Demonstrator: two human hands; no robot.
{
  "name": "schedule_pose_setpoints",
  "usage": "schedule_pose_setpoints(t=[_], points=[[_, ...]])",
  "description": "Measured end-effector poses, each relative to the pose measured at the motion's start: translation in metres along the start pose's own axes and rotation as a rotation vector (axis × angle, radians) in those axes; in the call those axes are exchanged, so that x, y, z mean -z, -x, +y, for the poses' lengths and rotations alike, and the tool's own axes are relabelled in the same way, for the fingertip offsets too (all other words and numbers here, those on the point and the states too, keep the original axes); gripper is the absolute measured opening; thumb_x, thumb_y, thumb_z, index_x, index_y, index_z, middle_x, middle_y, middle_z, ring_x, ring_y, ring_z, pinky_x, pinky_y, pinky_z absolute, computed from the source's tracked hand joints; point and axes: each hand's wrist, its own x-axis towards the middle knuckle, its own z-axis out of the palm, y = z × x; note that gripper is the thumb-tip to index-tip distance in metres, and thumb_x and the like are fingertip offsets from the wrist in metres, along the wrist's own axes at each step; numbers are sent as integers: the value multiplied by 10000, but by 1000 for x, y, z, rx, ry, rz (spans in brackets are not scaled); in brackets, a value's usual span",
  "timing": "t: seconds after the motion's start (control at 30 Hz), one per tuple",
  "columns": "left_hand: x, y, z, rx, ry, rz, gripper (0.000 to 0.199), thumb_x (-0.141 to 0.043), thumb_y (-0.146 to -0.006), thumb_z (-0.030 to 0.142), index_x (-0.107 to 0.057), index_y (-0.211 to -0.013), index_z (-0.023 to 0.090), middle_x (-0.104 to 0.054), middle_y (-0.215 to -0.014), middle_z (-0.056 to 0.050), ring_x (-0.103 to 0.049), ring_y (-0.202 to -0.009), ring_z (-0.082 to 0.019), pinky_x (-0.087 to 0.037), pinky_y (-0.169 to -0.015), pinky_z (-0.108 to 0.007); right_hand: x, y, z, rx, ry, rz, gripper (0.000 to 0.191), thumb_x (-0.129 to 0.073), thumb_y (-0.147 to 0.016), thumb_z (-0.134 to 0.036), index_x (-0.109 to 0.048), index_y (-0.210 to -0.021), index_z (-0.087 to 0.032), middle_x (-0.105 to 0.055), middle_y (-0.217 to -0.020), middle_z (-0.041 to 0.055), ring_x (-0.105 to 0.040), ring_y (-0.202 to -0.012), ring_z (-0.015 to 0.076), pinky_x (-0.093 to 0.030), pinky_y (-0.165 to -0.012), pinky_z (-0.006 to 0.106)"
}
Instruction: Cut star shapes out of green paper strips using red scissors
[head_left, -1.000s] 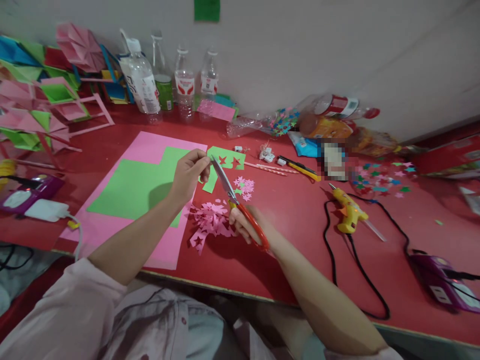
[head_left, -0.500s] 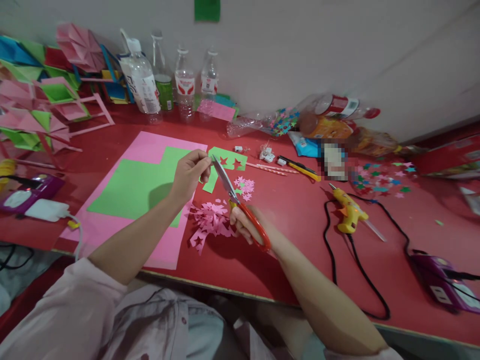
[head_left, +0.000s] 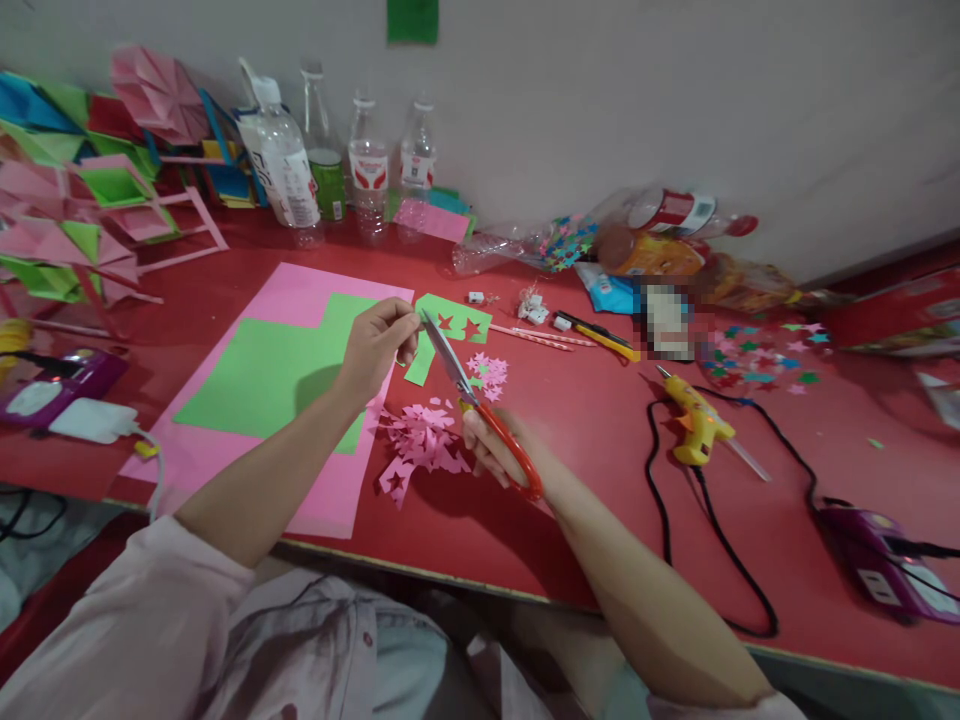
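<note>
The scissors have long grey metal blades and orange-red handles, with a bit of yellow near the pivot. They are held in the right hand, and the blades point away from the person and toward the left, their tips just beside the pinched fingertips of the left hand. The blades look close together. Behind the blades, in this view, is the green paper scrap, in which two star-shaped holes show the red of the bench. Whether the left hand pinches a small green piece is too small to tell.
</note>
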Motion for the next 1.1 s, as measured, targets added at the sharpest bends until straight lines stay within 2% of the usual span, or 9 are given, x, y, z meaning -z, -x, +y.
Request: schedule_pose_setpoints(t=[0.4, 0.9, 1.1], points=[[1, 0, 3, 23, 11, -3, 157, -559, -754, 176, -518, -603, 181, -497, -444, 54, -432, -376, -36, -351, -382, -165, 1, 0, -1, -8, 4, 2, 525, -513, -741, -715, -395, -617, -219, -333, -364, -105, -320, -267, 52, -407, -348, 228], [2, 0, 3, 22, 18, -7, 156, -561, -746, 185, -516, -597, 182, -502, -448, 51, -439, -378, -40, -351, -379, -167, 2, -1, 3, -16, 32, 14, 517, -504, -752, -703, -387, -617, -218, -318, -379, -102, -314, -277, 53, -363, -329, 218], [6, -4, 4, -9, 25, 5, 100, -579, -719, 163, -529, -635, 182, -505, -455, 57, -447, -379, -39, -353, -384, -168, 3, -2, 3, -11, 31, -5, 510, -487, -762, -702, -413, -628, -215, -326, -366, -103, -317, -266, 55, -341, -319, 218]])
